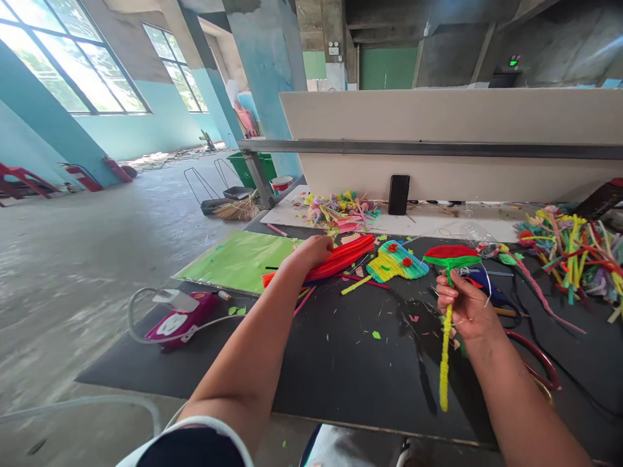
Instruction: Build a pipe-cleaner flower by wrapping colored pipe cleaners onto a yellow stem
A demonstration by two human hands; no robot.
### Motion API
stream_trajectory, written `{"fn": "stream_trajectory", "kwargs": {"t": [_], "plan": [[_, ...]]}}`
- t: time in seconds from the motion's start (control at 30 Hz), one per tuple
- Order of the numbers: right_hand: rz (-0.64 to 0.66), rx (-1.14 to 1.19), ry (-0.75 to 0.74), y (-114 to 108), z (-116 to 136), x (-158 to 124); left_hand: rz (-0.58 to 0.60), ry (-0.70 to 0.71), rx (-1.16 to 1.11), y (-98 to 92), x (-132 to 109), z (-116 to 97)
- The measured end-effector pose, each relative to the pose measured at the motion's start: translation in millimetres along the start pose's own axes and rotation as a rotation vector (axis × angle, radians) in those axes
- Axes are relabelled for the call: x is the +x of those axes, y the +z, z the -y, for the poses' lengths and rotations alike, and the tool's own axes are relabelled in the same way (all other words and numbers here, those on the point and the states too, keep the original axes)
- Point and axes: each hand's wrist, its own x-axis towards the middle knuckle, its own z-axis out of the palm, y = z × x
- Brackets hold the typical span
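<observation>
My left hand [311, 250] reaches across the black table [341, 363] and rests on a bundle of red and orange pipe cleaners [335, 259], its fingers curled over the bundle. My right hand [464, 303] is closed around the stem of a pipe-cleaner craft with a red and green top [451, 255] and a long yellow stem [444, 363] hanging below my fist. A finished yellow and teal piece [396, 261] with small red flowers lies between my hands.
A green sheet [238, 261] lies at the table's left, a pink glue gun [182, 319] near the front left corner. Piles of coloured pipe cleaners [574, 256] sit at the right and at the back [341, 211]. A black phone [398, 194] leans on the white partition. Red-handled scissors [535, 357] lie by my right wrist.
</observation>
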Motion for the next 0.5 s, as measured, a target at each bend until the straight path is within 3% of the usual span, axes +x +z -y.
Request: {"fn": "stream_trajectory", "kwargs": {"t": [0.5], "plan": [[0.021, -0.041, 0.025, -2, -4, 3, -0.058, -0.017, -0.161, -15.0, -8, 2]]}}
